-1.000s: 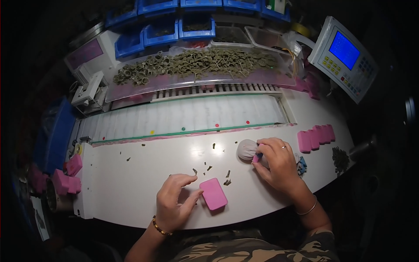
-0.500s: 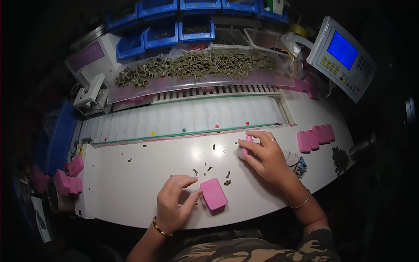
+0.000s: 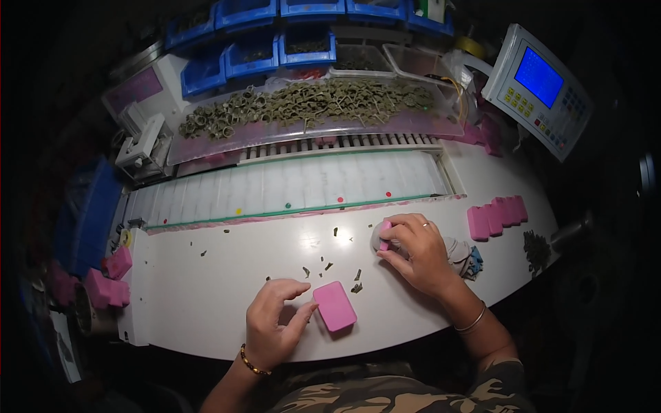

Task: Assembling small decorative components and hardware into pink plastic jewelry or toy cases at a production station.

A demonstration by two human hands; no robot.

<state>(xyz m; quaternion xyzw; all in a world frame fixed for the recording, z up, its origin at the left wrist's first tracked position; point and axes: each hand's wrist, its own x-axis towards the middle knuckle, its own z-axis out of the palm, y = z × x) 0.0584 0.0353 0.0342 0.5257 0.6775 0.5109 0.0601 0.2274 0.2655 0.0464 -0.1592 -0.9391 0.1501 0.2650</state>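
Observation:
A pink rectangular block with rounded corners (image 3: 335, 305) lies on the white table in front of me. Just left of it is my left hand (image 3: 275, 320), open, its fingers curved and apart, the thumb tip at or very near the block's left edge. Farther right, my right hand (image 3: 416, 255) pinches a small pink piece (image 3: 385, 234) between thumb and fingers. That piece is over or against a pale rounded object (image 3: 376, 239), mostly hidden; I cannot tell whether the two are joined. Small dark green wax-like bits (image 3: 357, 288) are scattered around the block.
A row of pink blocks (image 3: 496, 217) stands at the right, near a dark pile (image 3: 536, 249) and a crumpled cloth (image 3: 460, 255). White panels (image 3: 296, 182) cross the back, below a clear tray (image 3: 200, 148) of green parts. Blue bins (image 3: 251, 58) and a control panel (image 3: 540, 79) stand beyond.
My right hand has shifted slightly down and left, and the small pink piece in it has turned a little. My left hand and the pink block have hardly moved.

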